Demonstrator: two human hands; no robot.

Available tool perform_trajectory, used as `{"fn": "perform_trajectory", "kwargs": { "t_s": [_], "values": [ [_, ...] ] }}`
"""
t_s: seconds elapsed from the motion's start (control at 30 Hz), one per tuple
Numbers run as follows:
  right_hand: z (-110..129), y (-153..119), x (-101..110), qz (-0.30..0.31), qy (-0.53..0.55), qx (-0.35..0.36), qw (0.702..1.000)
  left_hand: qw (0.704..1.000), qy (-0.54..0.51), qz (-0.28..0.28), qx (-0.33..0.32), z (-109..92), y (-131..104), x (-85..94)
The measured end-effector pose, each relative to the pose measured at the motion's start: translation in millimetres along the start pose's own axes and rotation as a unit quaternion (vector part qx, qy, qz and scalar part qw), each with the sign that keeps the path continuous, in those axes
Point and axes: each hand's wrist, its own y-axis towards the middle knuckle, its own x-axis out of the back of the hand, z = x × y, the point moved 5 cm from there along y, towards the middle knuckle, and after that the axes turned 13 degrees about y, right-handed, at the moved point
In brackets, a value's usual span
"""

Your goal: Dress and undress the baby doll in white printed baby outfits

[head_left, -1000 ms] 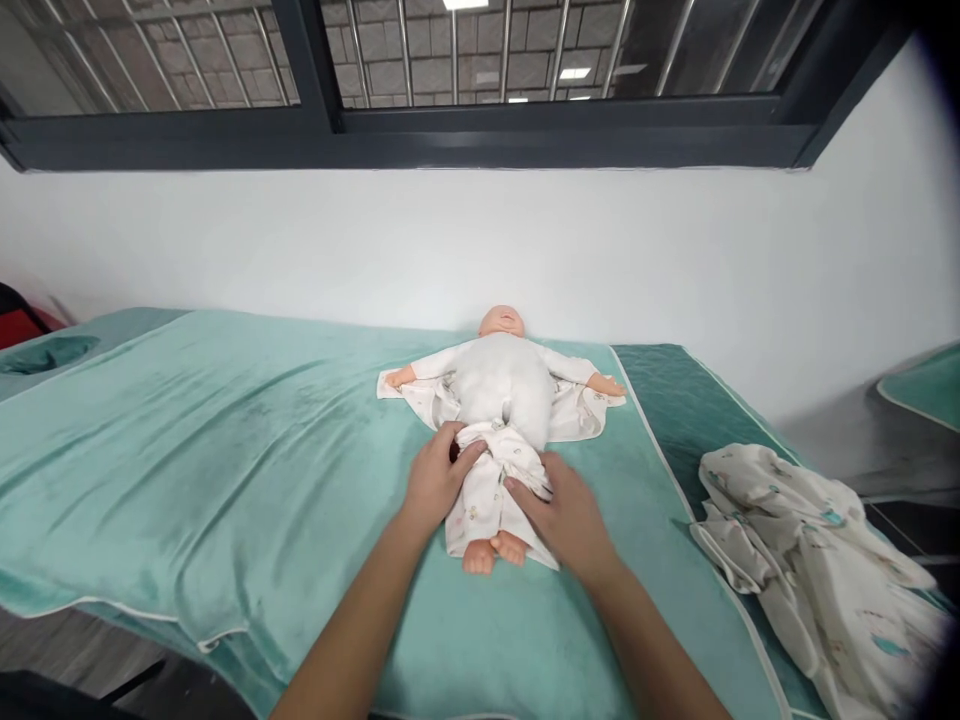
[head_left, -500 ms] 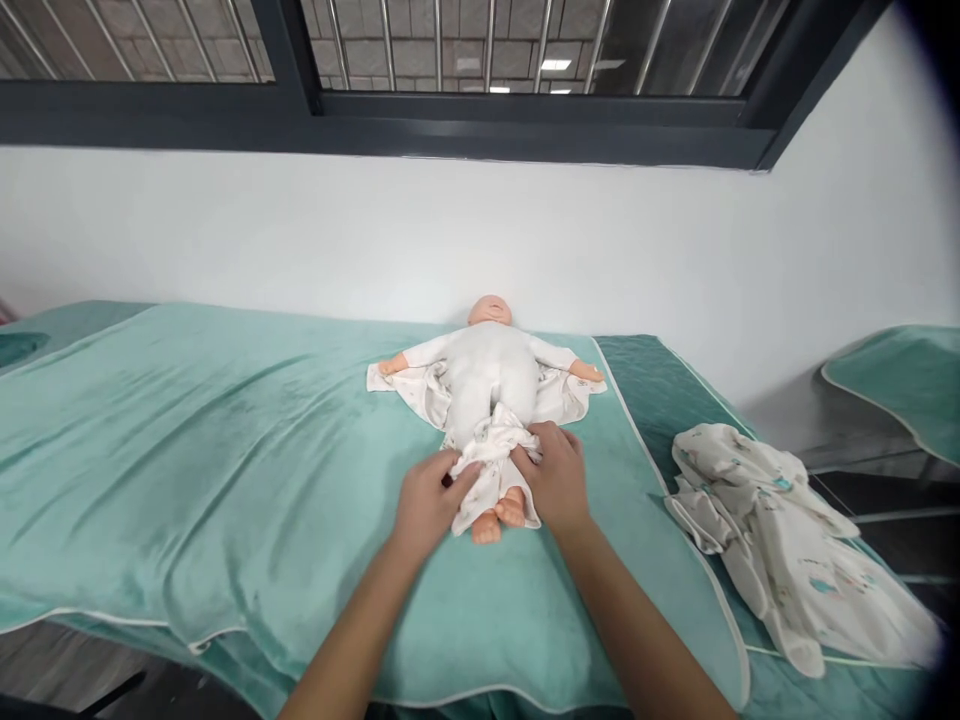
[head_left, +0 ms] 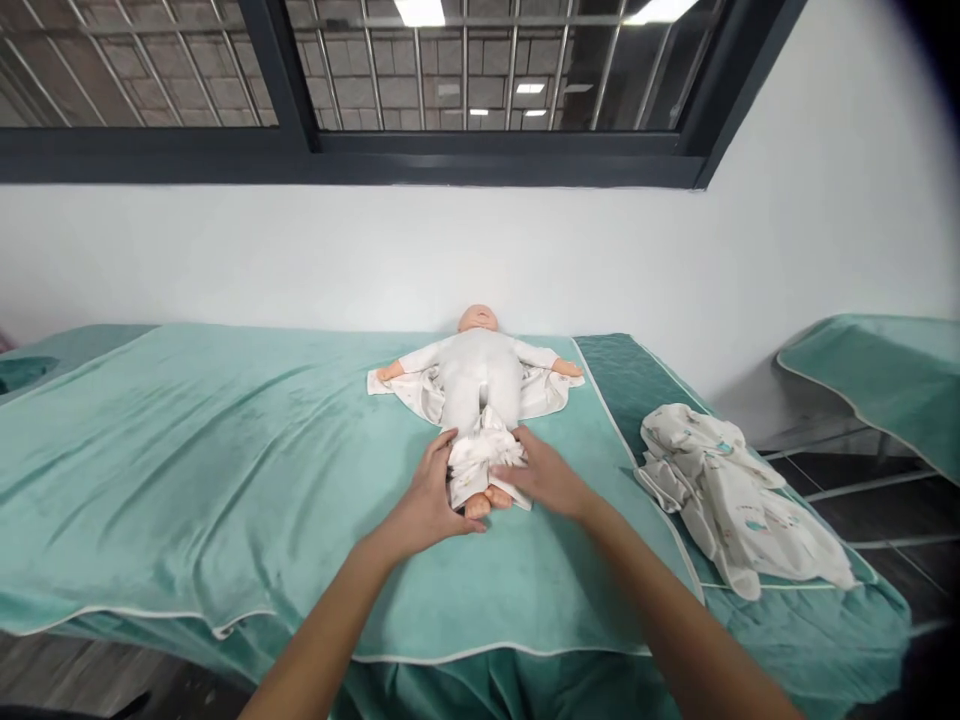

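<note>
A baby doll (head_left: 480, 370) with a white cloth body lies on its back on the green sheet, arms spread over a printed baby top (head_left: 551, 392) laid open under it. White printed baby pants (head_left: 484, 460) are bunched around its lower legs, with the bare feet (head_left: 487, 500) showing below. My left hand (head_left: 424, 500) is beside the pants on the left, fingertips against the cloth and thumb stretched apart near a foot. On the right, my right hand (head_left: 551, 475) grips the pants between thumb and fingers.
A crumpled white printed baby garment (head_left: 731, 500) lies at the right on a darker green cover (head_left: 619, 365). The wall (head_left: 360, 255) and a dark-framed barred window (head_left: 495, 158) stand behind. Another green-covered surface (head_left: 885, 370) is at the far right.
My left hand has loosened from the pants, its thumb moving away from the cloth toward the feet. My right hand stays at the pants. The camera view has tilted up slightly.
</note>
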Motion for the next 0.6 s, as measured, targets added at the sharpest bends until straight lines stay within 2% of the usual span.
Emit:
{"fn": "perform_trajectory", "kwargs": {
  "t_s": [0.07, 0.2, 0.33, 0.4, 0.47, 0.6],
  "values": [
    [8, -9, -1, 0.038, -0.027, 0.026, 0.999, 1.0, 0.0, -0.018, -0.002, -4, -1, 1.8],
    [25, -26, -1, 0.021, -0.117, 0.058, 0.991, 0.999, 0.028, -0.04, -0.007, -20, -3, 9.4],
    [39, -34, 1, 0.023, -0.104, -0.002, 0.994, 0.995, 0.092, -0.043, -0.011, -43, -6, 24.0],
    [45, -36, 4, 0.029, -0.087, -0.027, 0.995, 0.996, 0.09, -0.011, -0.004, -52, -9, 32.4],
    [54, -40, 6, 0.053, -0.065, -0.034, 0.996, 0.998, 0.042, 0.048, 0.004, -60, -14, 40.0],
    [79, -51, 6, 0.181, 0.014, -0.029, 0.983, 0.982, -0.097, 0.162, 0.031, -73, -27, 58.4]
  ]
}}
